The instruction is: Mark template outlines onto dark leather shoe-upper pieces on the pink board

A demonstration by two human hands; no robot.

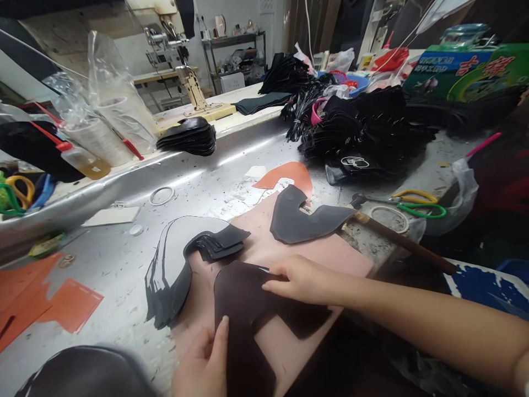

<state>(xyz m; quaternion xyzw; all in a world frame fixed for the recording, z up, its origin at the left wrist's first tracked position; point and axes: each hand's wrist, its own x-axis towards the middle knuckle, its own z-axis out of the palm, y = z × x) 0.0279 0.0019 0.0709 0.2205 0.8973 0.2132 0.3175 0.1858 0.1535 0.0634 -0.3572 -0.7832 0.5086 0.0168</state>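
Cluttered workshop bench from my feed, scuffed metal tabletop (231, 165) with a pink mat (314, 253) laid over the near part. Both hands are down on a dark brown leather cutout (243, 298) that lies flat on that mat, right at the near edge. My left hand (204, 361) comes in from the bottom, fingers held together and mostly straight, thumb tip resting on the piece's left edge, so it's pressing, not gripping. My right hand (300, 280) reaches in from the right with the fingers stretched flat and the fingertips on the top of the cutout; can't tell if anything's pinched underneath. Just left of it is a fanned stack of grey pieces (182, 259), and a single grey piece (306, 220) lies further back on the mat, half over an orange template (289, 173). Scissors with yellow and green handles (417, 203) sit off to the right, near a wooden-handled tool (405, 242).
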